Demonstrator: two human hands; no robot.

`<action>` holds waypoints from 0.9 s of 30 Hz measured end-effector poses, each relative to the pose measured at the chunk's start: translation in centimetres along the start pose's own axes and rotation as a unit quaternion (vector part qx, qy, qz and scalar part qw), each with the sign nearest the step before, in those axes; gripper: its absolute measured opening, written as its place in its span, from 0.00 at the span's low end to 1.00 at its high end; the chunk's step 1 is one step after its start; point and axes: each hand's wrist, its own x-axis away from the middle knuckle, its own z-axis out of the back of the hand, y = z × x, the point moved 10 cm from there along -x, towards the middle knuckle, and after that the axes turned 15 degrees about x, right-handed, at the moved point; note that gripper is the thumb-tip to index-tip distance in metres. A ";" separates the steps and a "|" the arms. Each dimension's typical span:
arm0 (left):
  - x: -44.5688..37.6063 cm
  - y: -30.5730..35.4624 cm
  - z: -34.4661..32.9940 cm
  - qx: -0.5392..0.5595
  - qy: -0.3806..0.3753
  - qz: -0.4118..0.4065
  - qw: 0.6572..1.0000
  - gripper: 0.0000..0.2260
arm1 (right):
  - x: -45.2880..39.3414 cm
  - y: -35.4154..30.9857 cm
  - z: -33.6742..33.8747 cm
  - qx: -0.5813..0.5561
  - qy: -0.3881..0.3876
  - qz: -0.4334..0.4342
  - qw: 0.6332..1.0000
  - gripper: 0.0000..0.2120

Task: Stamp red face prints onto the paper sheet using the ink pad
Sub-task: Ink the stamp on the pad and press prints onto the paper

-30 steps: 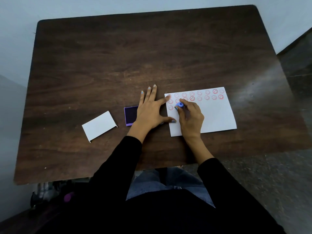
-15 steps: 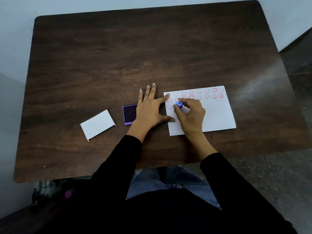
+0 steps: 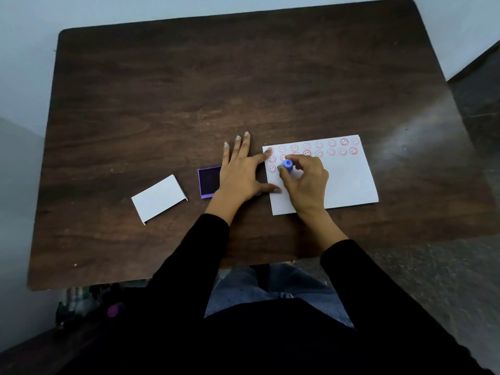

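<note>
head view: right hand (image 3: 305,182) pinches blue stamp (image 3: 286,165) near paper sheet (image 3: 349,180) left edge; left hand (image 3: 240,174) spread flat, pinning that edge; sheet's right half bare.

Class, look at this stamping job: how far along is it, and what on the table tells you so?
Done: two rows of red face prints run along the far edge of the paper sheet, with a third row begun at its left. In hand: the right hand holds the blue stamp on that third row, while the left hand steadies the sheet's edge. Left: the near half is blank; the ink pad sits open.
</note>
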 end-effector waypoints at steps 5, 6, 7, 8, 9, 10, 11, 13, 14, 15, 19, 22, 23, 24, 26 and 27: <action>0.2 0.2 0.0 0.007 -0.001 -0.001 1.000 0.42 | 0.0 0.2 0.1 -0.011 0.001 -0.004 1.000 0.13; 0.2 0.3 0.0 0.009 -0.002 0.000 1.000 0.42 | 0.1 0.0 0.1 0.008 0.002 0.015 1.000 0.13; 0.2 0.3 0.0 0.010 -0.004 0.001 1.000 0.42 | 0.2 -0.2 0.1 0.024 0.003 0.029 0.999 0.14; 0.2 0.3 0.0 0.010 -0.005 0.002 1.000 0.42 | 0.2 -0.3 0.1 0.031 0.003 0.033 0.999 0.14; 0.2 0.3 0.1 0.010 -0.005 0.002 1.000 0.42 | 0.1 -0.3 0.0 0.034 0.000 0.032 0.999 0.15; 0.2 0.4 0.1 0.009 -0.006 0.002 1.000 0.42 | 0.1 -0.3 -0.1 0.039 -0.004 0.029 0.999 0.15; 0.2 0.4 0.0 0.008 -0.007 0.002 1.000 0.42 | 0.2 -0.3 -0.1 0.042 -0.005 0.024 0.999 0.15; 0.3 0.4 0.0 0.006 -0.009 0.004 1.000 0.42 | 0.4 0.3 0.7 -0.020 0.020 -0.020 0.999 0.13; 0.3 0.4 0.0 0.004 -0.011 0.004 1.000 0.43 | 0.6 1.1 1.7 -0.083 0.051 -0.071 0.993 0.12; 0.3 0.5 0.0 0.003 -0.012 0.003 1.000 0.43 | 0.7 2.3 2.7 -0.150 0.087 -0.131 0.976 0.11; 0.2 0.4 0.1 0.000 -0.016 -0.002 1.000 0.43 | -0.1 6.5 5.4 -0.360 0.182 -0.299 0.865 0.09; -0.1 0.3 0.2 -0.012 -0.017 -0.003 1.000 0.43 | -1.3 7.5 6.3 -0.430 0.191 -0.327 0.820 0.06; -0.1 0.3 0.3 -0.016 -0.014 -0.004 1.000 0.42 | -1.5 7.6 6.2 -0.440 0.187 -0.334 0.812 0.06; -0.1 0.3 0.5 -0.015 -0.008 -0.005 1.000 0.42 | -1.6 7.7 6.1 -0.452 0.183 -0.339 0.805 0.06; 0.1 0.3 1.5 0.000 0.019 -0.007 1.000 0.42 | -1.6 7.8 5.8 -0.465 0.174 -0.350 0.795 0.05; 0.3 0.2 2.2 0.012 0.036 -0.008 0.999 0.42 | -1.7 7.9 5.7 -0.467 0.169 -0.355 0.792 0.05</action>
